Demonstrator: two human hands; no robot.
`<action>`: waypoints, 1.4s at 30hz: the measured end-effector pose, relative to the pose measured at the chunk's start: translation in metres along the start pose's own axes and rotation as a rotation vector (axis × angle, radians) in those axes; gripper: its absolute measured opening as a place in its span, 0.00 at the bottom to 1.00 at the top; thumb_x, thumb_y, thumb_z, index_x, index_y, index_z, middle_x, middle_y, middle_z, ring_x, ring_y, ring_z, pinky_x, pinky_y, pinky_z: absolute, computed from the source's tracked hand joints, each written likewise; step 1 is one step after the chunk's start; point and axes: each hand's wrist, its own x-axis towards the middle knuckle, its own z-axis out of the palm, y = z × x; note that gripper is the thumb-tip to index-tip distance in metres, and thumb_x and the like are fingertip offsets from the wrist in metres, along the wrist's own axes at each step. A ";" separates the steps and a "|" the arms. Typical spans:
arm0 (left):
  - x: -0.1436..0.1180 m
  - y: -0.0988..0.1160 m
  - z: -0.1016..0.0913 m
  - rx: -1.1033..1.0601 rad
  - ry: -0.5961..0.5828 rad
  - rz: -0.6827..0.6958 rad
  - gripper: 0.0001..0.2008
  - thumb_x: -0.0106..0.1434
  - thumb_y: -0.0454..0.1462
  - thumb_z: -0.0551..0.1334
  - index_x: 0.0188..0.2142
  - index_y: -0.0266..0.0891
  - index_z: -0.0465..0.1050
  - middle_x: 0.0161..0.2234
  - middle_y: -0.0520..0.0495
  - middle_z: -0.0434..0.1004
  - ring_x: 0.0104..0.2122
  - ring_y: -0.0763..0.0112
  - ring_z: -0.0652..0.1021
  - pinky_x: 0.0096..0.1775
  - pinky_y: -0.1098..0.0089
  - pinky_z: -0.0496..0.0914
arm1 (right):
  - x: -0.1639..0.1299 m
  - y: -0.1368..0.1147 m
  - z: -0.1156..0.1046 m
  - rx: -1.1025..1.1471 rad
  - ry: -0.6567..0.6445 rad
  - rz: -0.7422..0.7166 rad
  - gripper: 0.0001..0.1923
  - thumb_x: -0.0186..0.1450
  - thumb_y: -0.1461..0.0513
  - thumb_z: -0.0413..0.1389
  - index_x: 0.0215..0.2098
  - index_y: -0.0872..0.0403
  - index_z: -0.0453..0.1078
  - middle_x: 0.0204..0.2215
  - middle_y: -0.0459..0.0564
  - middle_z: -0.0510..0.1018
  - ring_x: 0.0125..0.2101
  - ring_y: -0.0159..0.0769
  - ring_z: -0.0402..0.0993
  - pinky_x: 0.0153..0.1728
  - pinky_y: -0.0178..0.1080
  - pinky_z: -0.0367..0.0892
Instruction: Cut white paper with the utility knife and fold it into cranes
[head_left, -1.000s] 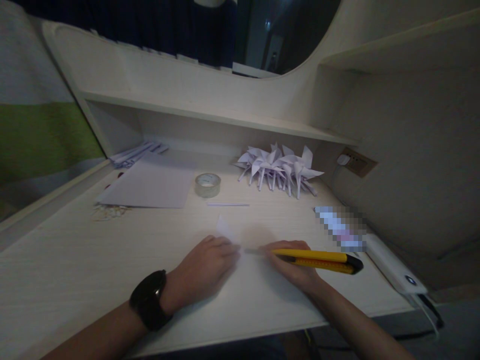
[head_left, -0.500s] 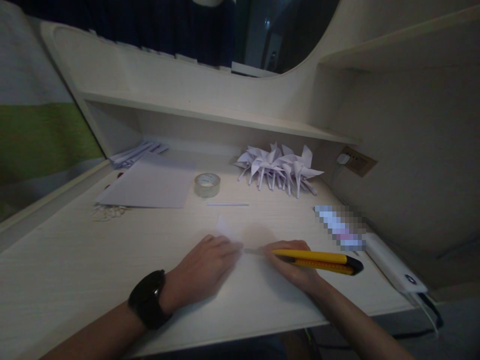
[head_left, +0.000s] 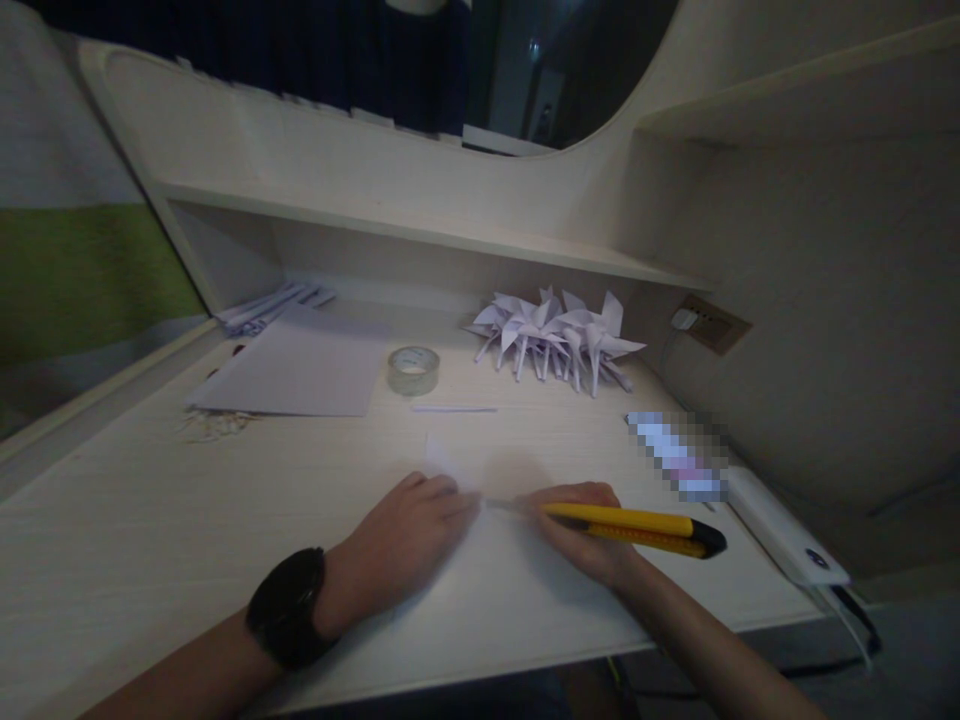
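Note:
A yellow utility knife (head_left: pixel 637 521) with a black end lies in the grip of my right hand (head_left: pixel 581 545). Its blade points left, and the tip is close to my left fingertips. My left hand (head_left: pixel 409 540), with a black watch on the wrist, presses a small piece of white paper (head_left: pixel 436 455) against the desk. Only the upper corner of that paper shows; my fingers cover most of the rest. Just beyond my hands lies a thin rolled paper stick (head_left: pixel 454 409). Behind it sits a roll of clear tape (head_left: pixel 413 371).
Several paper pinwheels (head_left: pixel 555 335) are heaped at the back. White sheets (head_left: pixel 300 365) lie at the left, with rolled paper (head_left: pixel 274 308) behind and small pale bits (head_left: pixel 217 426) in front. On the right are a blurred phone (head_left: pixel 679 460) and a white box-shaped device (head_left: pixel 784 530) with cables.
My left hand and the paper corner have shifted slightly left. The right hand with the utility knife stays in nearly the same place.

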 end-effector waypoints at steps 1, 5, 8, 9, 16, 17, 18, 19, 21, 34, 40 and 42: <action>0.000 0.000 0.000 0.005 0.004 -0.002 0.15 0.69 0.34 0.50 0.53 0.38 0.66 0.44 0.43 0.74 0.43 0.62 0.70 0.44 0.61 0.62 | 0.000 0.000 0.000 0.002 0.005 -0.004 0.13 0.63 0.55 0.54 0.31 0.52 0.77 0.28 0.49 0.81 0.29 0.39 0.79 0.34 0.40 0.76; 0.001 0.000 0.000 0.034 -0.001 -0.001 0.14 0.69 0.34 0.51 0.52 0.38 0.66 0.45 0.43 0.74 0.42 0.61 0.71 0.44 0.61 0.62 | -0.002 0.003 0.002 -0.002 0.023 -0.017 0.10 0.62 0.56 0.55 0.32 0.50 0.77 0.28 0.48 0.81 0.28 0.39 0.78 0.32 0.39 0.77; 0.002 -0.001 0.001 0.035 -0.008 -0.005 0.14 0.69 0.34 0.51 0.52 0.38 0.66 0.43 0.43 0.74 0.42 0.62 0.71 0.44 0.61 0.62 | -0.002 0.004 0.003 -0.019 0.041 -0.012 0.09 0.62 0.57 0.56 0.31 0.51 0.77 0.27 0.48 0.81 0.27 0.38 0.78 0.31 0.39 0.77; 0.002 -0.001 0.001 0.029 -0.009 -0.005 0.14 0.69 0.34 0.51 0.52 0.38 0.66 0.43 0.43 0.74 0.42 0.62 0.71 0.44 0.61 0.62 | -0.002 0.003 0.003 -0.026 0.045 -0.010 0.09 0.61 0.57 0.56 0.30 0.51 0.77 0.28 0.48 0.81 0.27 0.38 0.78 0.31 0.39 0.76; 0.001 0.004 0.001 0.006 0.025 0.000 0.15 0.69 0.35 0.50 0.54 0.38 0.65 0.43 0.43 0.74 0.43 0.63 0.70 0.44 0.62 0.62 | 0.000 0.001 0.002 -0.042 0.016 -0.001 0.13 0.63 0.56 0.54 0.30 0.54 0.77 0.28 0.50 0.81 0.28 0.38 0.78 0.33 0.40 0.76; 0.001 0.004 0.001 0.013 0.025 -0.004 0.15 0.69 0.35 0.50 0.53 0.38 0.65 0.43 0.44 0.75 0.42 0.63 0.70 0.43 0.62 0.62 | 0.000 0.001 0.003 -0.046 0.011 0.002 0.14 0.63 0.56 0.54 0.30 0.55 0.76 0.28 0.50 0.81 0.28 0.38 0.78 0.33 0.40 0.76; 0.001 0.004 0.001 0.021 0.026 -0.009 0.14 0.69 0.35 0.50 0.52 0.38 0.66 0.42 0.44 0.75 0.41 0.63 0.70 0.43 0.62 0.62 | 0.000 0.001 0.003 -0.050 0.008 0.005 0.14 0.63 0.55 0.53 0.30 0.55 0.76 0.28 0.50 0.81 0.28 0.38 0.78 0.32 0.40 0.76; 0.001 0.004 0.001 0.030 0.026 -0.015 0.14 0.69 0.35 0.50 0.52 0.39 0.67 0.42 0.44 0.75 0.41 0.63 0.70 0.43 0.62 0.62 | -0.001 0.001 0.003 -0.053 0.008 0.009 0.14 0.64 0.55 0.53 0.30 0.55 0.76 0.28 0.50 0.81 0.27 0.38 0.78 0.32 0.40 0.76; 0.001 0.004 0.001 0.037 0.027 -0.022 0.14 0.69 0.35 0.49 0.51 0.39 0.67 0.41 0.44 0.75 0.41 0.63 0.70 0.43 0.61 0.62 | -0.002 0.002 0.004 -0.056 0.010 0.016 0.13 0.64 0.56 0.53 0.30 0.55 0.76 0.28 0.51 0.81 0.27 0.39 0.78 0.32 0.41 0.76; 0.002 0.006 -0.002 0.050 0.000 -0.049 0.14 0.68 0.34 0.50 0.51 0.39 0.67 0.43 0.44 0.74 0.42 0.61 0.70 0.43 0.60 0.61 | -0.001 0.001 0.003 -0.018 0.044 -0.019 0.11 0.62 0.55 0.54 0.31 0.49 0.77 0.27 0.48 0.81 0.27 0.40 0.78 0.32 0.40 0.77; 0.002 0.007 -0.002 -0.008 -0.006 -0.029 0.15 0.69 0.34 0.50 0.53 0.39 0.65 0.44 0.44 0.74 0.44 0.62 0.70 0.44 0.61 0.61 | -0.001 0.001 0.003 -0.030 0.044 0.001 0.10 0.62 0.56 0.55 0.30 0.50 0.78 0.28 0.48 0.81 0.27 0.40 0.78 0.31 0.40 0.76; 0.001 0.005 -0.002 -0.038 0.020 -0.017 0.15 0.69 0.35 0.49 0.53 0.40 0.65 0.45 0.44 0.74 0.45 0.62 0.70 0.45 0.61 0.61 | -0.001 0.001 0.003 -0.030 0.048 0.005 0.10 0.62 0.56 0.56 0.31 0.50 0.78 0.28 0.48 0.81 0.28 0.40 0.78 0.31 0.40 0.76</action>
